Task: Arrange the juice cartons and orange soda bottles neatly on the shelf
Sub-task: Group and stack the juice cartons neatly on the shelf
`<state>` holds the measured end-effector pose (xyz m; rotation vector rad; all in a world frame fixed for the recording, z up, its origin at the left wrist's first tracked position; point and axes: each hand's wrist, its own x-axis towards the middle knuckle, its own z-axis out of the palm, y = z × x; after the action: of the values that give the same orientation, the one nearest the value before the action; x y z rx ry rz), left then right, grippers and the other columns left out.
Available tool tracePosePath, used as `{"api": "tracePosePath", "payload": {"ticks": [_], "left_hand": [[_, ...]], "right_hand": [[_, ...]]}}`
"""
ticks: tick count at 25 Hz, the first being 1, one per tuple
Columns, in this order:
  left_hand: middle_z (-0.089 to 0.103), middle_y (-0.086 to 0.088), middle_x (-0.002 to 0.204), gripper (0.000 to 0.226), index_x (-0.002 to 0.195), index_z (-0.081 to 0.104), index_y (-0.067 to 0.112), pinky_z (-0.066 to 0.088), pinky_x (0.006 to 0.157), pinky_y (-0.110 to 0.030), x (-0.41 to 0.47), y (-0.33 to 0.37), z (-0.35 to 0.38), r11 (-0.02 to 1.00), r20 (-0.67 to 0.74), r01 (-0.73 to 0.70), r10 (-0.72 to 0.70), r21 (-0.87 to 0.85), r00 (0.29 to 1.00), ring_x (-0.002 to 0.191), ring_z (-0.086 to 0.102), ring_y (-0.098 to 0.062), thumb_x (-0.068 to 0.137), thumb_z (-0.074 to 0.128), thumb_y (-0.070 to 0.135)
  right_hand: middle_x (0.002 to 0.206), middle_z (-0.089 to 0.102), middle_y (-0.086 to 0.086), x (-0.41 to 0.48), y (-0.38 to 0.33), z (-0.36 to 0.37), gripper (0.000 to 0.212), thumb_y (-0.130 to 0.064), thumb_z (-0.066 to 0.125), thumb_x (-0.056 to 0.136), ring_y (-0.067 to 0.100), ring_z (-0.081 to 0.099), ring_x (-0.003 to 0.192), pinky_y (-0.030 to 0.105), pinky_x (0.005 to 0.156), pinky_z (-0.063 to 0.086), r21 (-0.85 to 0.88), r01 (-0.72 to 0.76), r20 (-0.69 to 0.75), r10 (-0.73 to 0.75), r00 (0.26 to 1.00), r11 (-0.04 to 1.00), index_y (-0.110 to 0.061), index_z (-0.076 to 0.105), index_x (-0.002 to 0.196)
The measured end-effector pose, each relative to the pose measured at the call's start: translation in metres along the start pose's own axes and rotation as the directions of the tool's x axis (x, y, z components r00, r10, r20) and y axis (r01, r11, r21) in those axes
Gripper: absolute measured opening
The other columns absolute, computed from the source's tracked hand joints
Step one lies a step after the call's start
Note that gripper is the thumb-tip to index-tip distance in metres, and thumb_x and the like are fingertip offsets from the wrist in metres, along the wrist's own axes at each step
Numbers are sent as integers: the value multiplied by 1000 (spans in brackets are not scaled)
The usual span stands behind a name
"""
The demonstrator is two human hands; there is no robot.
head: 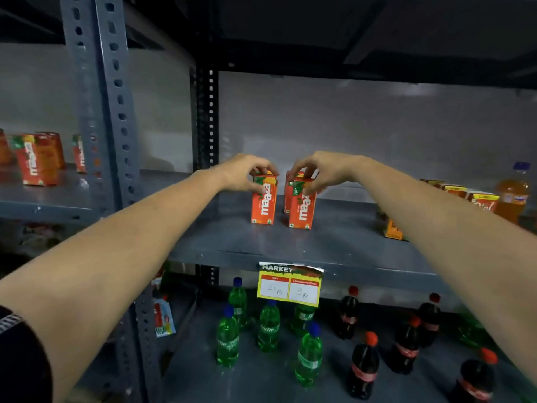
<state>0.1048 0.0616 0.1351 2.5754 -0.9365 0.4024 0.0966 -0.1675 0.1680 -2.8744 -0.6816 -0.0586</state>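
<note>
Both hands are reaching over the front edge of the grey metal shelf (334, 242) and taking hold of juice cartons by their tops. The left hand (247, 173) is pinching the top of the left carton (263, 203), thumb on the front face and fingers curled over the top edge. The right hand (312, 171) is closing the same way on the right carton (301, 209), with a third carton (287, 193) standing just behind it, partly hidden. All three are standing upright near the middle of the shelf, the front two close together but apart.

These are small rectangular boxes of coated card, smooth, flat-sided and sharp-cornered. They are probably light but top-heavy enough to tip, and likely to dent if squeezed, so a grip across the stiff top corners looks sensible. Sliding on painted metal should be easy.

Toward the right end of the shelf, more cartons (482, 200) and an orange soda bottle (512, 193) are waiting.
</note>
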Motion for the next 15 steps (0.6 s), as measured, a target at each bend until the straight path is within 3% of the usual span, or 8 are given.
{"api": "tracePosePath", "payload": {"ticks": [2,8,12,15], "left_hand": [[65,0,122,48,121,62,24,46,98,-36,3,-4,0,999,0,-10,10,-35,1000,112,58,-16,75,77,14],[66,0,121,48,121,63,24,46,92,-30,4,-17,-4,996,-25,-8,6,-84,1000,110,58,-15,76,77,15],[65,-1,122,47,120,64,24,47,98,-39,8,-15,0,994,-25,-6,3,-110,1000,111,59,-18,76,77,15],[63,-5,120,55,124,59,23,48,96,-36,6,-20,9,975,-82,32,-51,-219,995,109,60,-20,73,80,16]], "right_hand": [[113,61,2,1,-1,-1,35,-18,73,79,19,61,101,12,53,48,5,-13,-4,13,1000,1000,-36,58,105],[115,57,2,12,-2,0,35,-15,71,81,20,59,104,16,56,51,32,-42,-7,42,999,999,-36,58,106],[109,55,-1,8,-1,2,36,-16,72,81,13,59,91,11,47,50,133,-66,-22,69,997,989,-37,57,106],[101,57,-3,1,5,12,45,-20,76,76,13,60,88,18,54,55,254,-84,-106,114,988,964,-34,54,113]]}}
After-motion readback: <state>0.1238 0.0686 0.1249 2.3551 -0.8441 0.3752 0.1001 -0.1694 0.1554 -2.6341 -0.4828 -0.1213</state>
